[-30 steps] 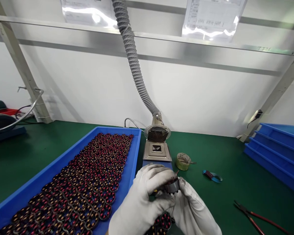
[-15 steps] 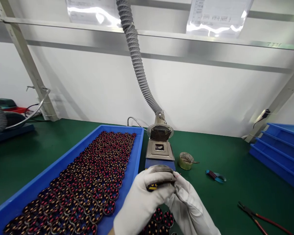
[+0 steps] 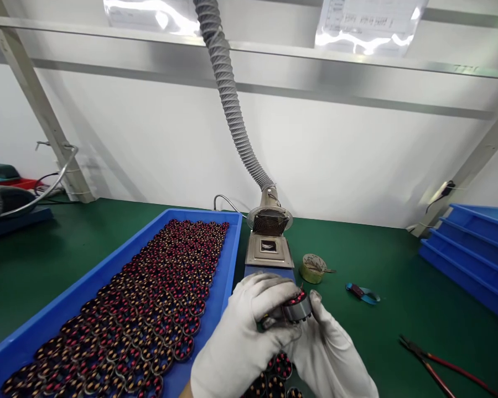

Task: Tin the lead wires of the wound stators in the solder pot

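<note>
Both my hands wear white gloves with grey-stained fingertips and meet low in the middle of the view. Between them a ring-shaped stator (image 3: 297, 307), with a grey metal rim and red windings, is tilted on edge. My left hand (image 3: 253, 326) is closed on its left side; a dark part deeper in that palm is mostly covered. My right hand (image 3: 326, 340) has thumb and fingers closed at the ring's right side, with its fingers partly hidden behind. Below the hands lie several more wound stators (image 3: 283, 366), partly covered by the gloves.
A blue tray (image 3: 235, 243) packed with stators stands left. Ahead is what looks like a solder pot (image 3: 269, 247), under a grey ribbed hose (image 3: 232, 99). To the right are a round tin (image 3: 313, 268), a blue strap (image 3: 363, 293), red-handled pliers (image 3: 427, 356) and stacked blue trays (image 3: 468, 254).
The stator between my hands has turned, so its grey rim and red windings now show. My right fingers have shifted from a pinch at its top to its right side. The view moved slightly.
</note>
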Available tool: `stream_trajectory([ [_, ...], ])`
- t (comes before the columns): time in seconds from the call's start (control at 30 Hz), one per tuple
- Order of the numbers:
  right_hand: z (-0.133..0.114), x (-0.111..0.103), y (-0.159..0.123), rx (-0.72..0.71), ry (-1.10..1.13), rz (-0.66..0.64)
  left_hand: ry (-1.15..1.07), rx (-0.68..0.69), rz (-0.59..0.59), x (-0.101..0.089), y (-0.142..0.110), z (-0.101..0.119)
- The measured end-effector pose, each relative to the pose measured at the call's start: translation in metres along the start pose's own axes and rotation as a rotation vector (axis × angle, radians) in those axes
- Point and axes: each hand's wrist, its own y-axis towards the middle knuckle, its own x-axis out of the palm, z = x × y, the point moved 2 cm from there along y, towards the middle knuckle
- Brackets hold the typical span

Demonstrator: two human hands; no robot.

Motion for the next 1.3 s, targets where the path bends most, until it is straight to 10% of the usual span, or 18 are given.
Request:
stream_trajectory([
  [0.1, 0.005, 0.001, 0.001, 0.008, 0.033, -0.010, -0.228, 0.034, 0.075, 0.004, 0.003, 0.001],
  [0.33, -0.005, 0.009, -0.008, 0.146, 0.145, -0.136, -0.755, -0.350, 0.461, -0.004, -0.004, -0.014],
  [0.5, -0.005, 0.006, -0.008, 0.113, 0.180, -0.134, -0.509, -0.397, 0.111, -0.012, 0.003, -0.001],
  [0.6, -0.004, 0.003, -0.005, 0.054, 0.105, -0.077, -0.475, -0.305, 0.169, -0.006, 0.003, 0.006],
  [0.83, -0.005, -0.019, 0.002, -0.523, -0.405, 0.280, -0.442, -0.256, 0.443, -0.009, -0.008, 0.000],
  [1.03, 0.011, 0.000, -0.013, -1.120, -0.985, 0.334, -0.847, -0.474, 0.055, 0.016, -0.005, -0.003],
  [1.3, 0.011, 0.003, -0.016, -1.150, -0.970, 0.477, -1.015, -0.514, 0.617, 0.016, -0.009, -0.013],
])
